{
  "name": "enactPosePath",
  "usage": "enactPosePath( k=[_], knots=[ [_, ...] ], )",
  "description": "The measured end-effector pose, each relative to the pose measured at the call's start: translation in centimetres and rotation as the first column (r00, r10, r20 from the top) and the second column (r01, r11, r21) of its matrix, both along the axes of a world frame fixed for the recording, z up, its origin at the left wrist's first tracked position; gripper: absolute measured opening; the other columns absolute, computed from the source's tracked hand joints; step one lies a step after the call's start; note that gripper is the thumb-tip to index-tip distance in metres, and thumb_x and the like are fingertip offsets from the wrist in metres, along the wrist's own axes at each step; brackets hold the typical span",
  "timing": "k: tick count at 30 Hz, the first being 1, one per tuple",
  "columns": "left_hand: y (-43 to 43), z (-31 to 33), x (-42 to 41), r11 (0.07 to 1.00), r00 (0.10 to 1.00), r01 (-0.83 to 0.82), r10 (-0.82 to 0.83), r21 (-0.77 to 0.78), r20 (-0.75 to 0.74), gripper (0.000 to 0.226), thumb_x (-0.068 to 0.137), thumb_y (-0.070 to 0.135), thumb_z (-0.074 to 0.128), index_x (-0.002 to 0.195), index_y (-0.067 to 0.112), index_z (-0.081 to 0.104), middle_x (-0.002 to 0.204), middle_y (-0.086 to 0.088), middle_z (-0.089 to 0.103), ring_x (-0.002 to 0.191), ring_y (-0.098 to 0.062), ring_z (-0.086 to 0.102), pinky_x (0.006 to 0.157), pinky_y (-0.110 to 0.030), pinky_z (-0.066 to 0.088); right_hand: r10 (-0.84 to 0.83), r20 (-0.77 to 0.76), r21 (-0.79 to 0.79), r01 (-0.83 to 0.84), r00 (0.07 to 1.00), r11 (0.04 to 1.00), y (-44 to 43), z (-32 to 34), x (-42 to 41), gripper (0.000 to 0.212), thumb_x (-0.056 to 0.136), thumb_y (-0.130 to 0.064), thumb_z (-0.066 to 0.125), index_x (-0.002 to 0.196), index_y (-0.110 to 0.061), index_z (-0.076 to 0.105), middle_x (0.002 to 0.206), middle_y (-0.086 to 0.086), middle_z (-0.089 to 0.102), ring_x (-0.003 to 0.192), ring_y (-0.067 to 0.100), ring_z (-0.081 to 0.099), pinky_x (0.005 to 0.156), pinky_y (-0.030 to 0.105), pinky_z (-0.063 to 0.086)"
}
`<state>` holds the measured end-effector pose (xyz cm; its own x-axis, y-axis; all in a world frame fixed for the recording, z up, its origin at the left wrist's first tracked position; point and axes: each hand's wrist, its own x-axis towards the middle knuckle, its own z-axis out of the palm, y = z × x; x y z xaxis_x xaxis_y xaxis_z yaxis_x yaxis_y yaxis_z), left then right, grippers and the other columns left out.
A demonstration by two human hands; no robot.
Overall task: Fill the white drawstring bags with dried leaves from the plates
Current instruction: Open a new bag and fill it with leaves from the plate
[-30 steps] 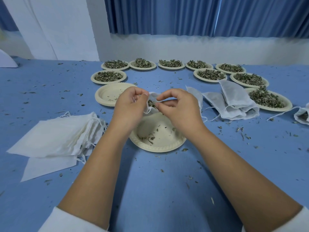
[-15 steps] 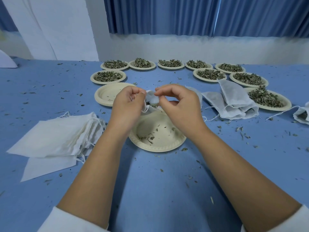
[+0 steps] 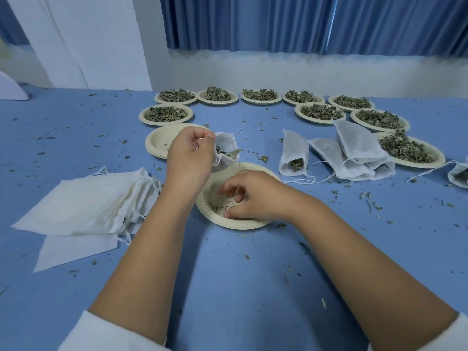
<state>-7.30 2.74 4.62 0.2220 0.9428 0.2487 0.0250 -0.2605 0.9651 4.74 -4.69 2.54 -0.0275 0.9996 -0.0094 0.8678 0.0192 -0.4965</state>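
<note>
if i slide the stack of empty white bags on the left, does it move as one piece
Probably not: the stack of empty bags is thin, floppy cloth, already fanned unevenly. Layers likely slip apart. Its loose drawstrings may snag or trail.

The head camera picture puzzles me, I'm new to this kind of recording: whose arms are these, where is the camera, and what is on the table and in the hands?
There is no machine here: a person wears a camera on the head, so you look down along their own two arms. The left hand holds a white drawstring bag open, with some dried leaves inside. The right hand reaches into a nearly empty paper plate, fingers around the last leaves. On the blue table lie a stack of empty bags, several filled bags, an empty plate stack and plates of dried leaves in the back.
</note>
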Motion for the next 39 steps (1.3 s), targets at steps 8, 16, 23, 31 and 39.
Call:
enactPosePath(
  k=[8, 16, 23, 31, 39],
  knots=[
    [-0.1, 0.0, 0.1, 1.0, 1.0, 0.002, -0.002, 0.005, -0.025, 0.012, 0.097, 0.019, 0.054, 0.088, 0.022, 0.061, 0.06, 0.01, 0.057, 0.063, -0.006, 0.056, 0.085, -0.049, 0.056, 0.012, -0.129, 0.048, -0.006, 0.992, 0.999, 0.0, -0.3, -0.6, 0.032, 0.084, 0.003, 0.058, 0.106, -0.015, 0.074, 0.078, -0.019, 0.062, 0.066, -0.01, 0.055, 0.069, 0.009, 0.048],
    [0.0, -0.1, -0.1, 1.0, 1.0, -0.018, 0.018, 0.007, -0.001, 0.013, 0.097, 0.017, 0.054, 0.086, 0.022, 0.059, 0.051, 0.016, 0.055, 0.056, 0.0, 0.054, 0.08, -0.044, 0.057, -0.005, -0.312, 0.168, 0.061, 0.95, 0.984, -0.2, 0.4, 0.4, 0.029, 0.077, 0.006, 0.058, 0.088, -0.017, 0.073, 0.08, -0.008, 0.067, 0.071, 0.005, 0.059, 0.068, 0.014, 0.048],
    [0.1, -0.3, 0.3, 1.0, 0.998, 0.015, -0.014, 0.01, -0.061, 0.013, 0.096, 0.019, 0.055, 0.086, 0.025, 0.061, 0.057, 0.014, 0.056, 0.056, 0.0, 0.053, 0.059, -0.018, 0.046, 0.035, -0.693, 0.397, 0.341, 0.72, 0.852, -0.3, 2.4, 2.4, 0.025, 0.08, 0.007, 0.072, 0.081, -0.018, 0.07, 0.078, -0.01, 0.073, 0.076, 0.004, 0.069, 0.074, 0.015, 0.052],
    [-0.2, -0.3, 0.6, 0.997, 0.994, 0.068, -0.066, 0.025, -0.087, 0.01, 0.096, 0.021, 0.055, 0.089, 0.023, 0.061, 0.06, 0.012, 0.055, 0.053, 0.001, 0.05, 0.057, -0.02, 0.04, 0.002, -0.707, 0.384, 0.382, 0.707, 0.841, 0.2, 1.6, 1.4, 0.02, 0.083, 0.007, 0.069, 0.089, -0.012, 0.071, 0.09, 0.002, 0.075, 0.086, 0.011, 0.072, 0.083, 0.024, 0.056],
    [0.1, -0.3, 0.5, 1.0, 0.999, 0.019, -0.02, -0.01, -0.037, 0.011, 0.097, 0.023, 0.055, 0.089, 0.023, 0.061, 0.06, 0.011, 0.055, 0.056, 0.0, 0.052, 0.059, -0.019, 0.043, -0.216, -0.648, 0.258, 0.477, 0.731, 0.84, 0.1, 1.9, 2.1, 0.013, 0.079, -0.014, 0.08, 0.084, -0.021, 0.07, 0.077, -0.001, 0.071, 0.069, 0.01, 0.066, 0.079, 0.036, 0.06]
  ],
)
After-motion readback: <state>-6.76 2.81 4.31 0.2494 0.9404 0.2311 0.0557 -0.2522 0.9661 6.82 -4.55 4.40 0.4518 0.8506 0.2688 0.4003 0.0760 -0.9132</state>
